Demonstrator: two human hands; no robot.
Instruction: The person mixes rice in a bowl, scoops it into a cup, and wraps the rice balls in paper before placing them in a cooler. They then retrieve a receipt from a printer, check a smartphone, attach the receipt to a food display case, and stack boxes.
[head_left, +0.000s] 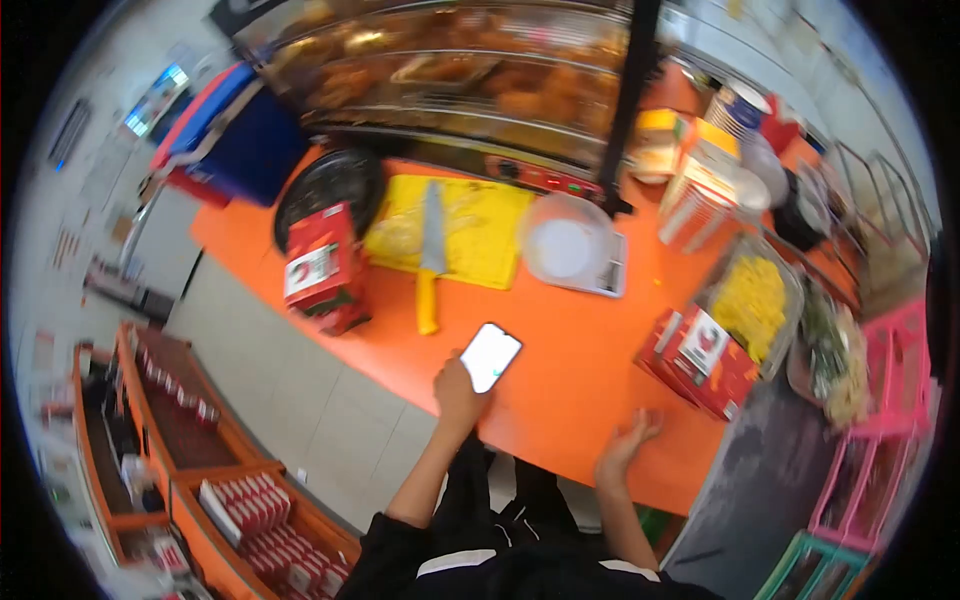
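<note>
My left hand [458, 393] is wrapped round a smartphone [491, 357] with a bright white screen, held over the front edge of the orange table [570, 390]. Off to the right, my right hand [625, 447] hovers by the table edge with its fingers apart and nothing in it. Beyond the phone, a knife [431, 250] with a yellow handle lies across a yellow cutting board [485, 225]. A round plastic tub [566, 243] sits on a small white scale [613, 275]. Red boxes stand to the left [326, 268] and right [700, 360] of my hands.
A glass food warmer [450, 75] stands at the back. Left of the board are a black round pan [330, 190] and a blue container [240, 135]. To the right are a tray of yellow shredded food [750, 305], stacked cups [738, 110] and pink crates [890, 380].
</note>
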